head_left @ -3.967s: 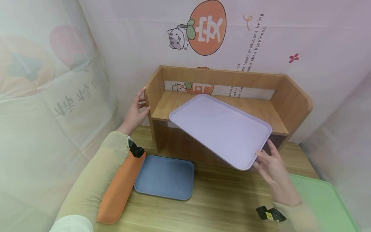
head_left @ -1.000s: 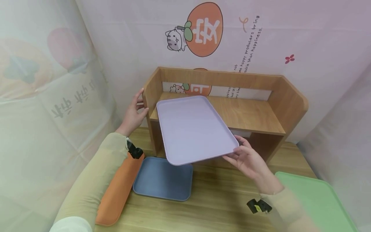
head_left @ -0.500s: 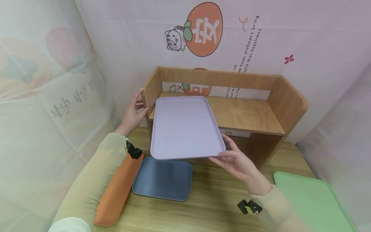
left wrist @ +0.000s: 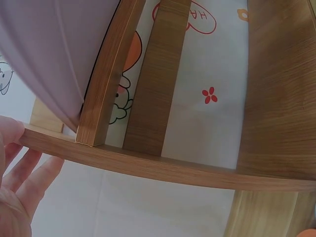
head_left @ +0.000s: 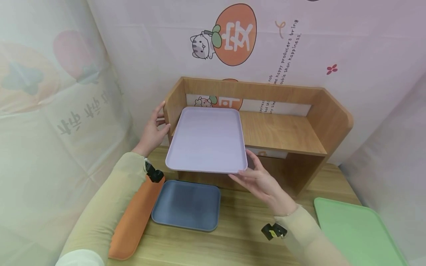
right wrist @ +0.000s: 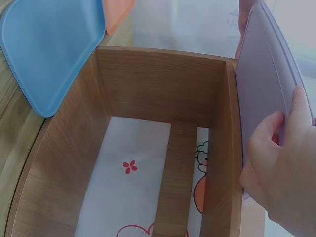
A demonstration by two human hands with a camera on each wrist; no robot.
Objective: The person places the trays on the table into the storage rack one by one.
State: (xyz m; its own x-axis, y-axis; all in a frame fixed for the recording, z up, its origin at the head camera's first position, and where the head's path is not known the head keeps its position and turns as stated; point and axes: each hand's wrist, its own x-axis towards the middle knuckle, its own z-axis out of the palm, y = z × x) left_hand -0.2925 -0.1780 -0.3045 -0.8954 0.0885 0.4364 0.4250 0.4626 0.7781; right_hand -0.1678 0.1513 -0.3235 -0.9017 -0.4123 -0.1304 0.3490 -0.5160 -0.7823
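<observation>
The wooden desktop shelf stands against the patterned cloth. My left hand grips the front edge of its left side panel, fingers spread along the outside. A lilac rectangular tray lies with its far end over the left part of the upper board, its near end jutting out past the front edge. My right hand holds the tray by its near right corner, thumb and fingers at the rim. In the right wrist view, the tray's underside is close against the shelf board.
A blue tray lies on the wooden table in front of the shelf. Left of it is an orange tray, partly under the left forearm. A green tray lies at the right. Cloth walls enclose the table.
The lilac tray has swung from slanting rightward to lying lengthwise front to back, and moved left and farther onto the shelf. The right hand moved left with it; the left hand kept its place.
</observation>
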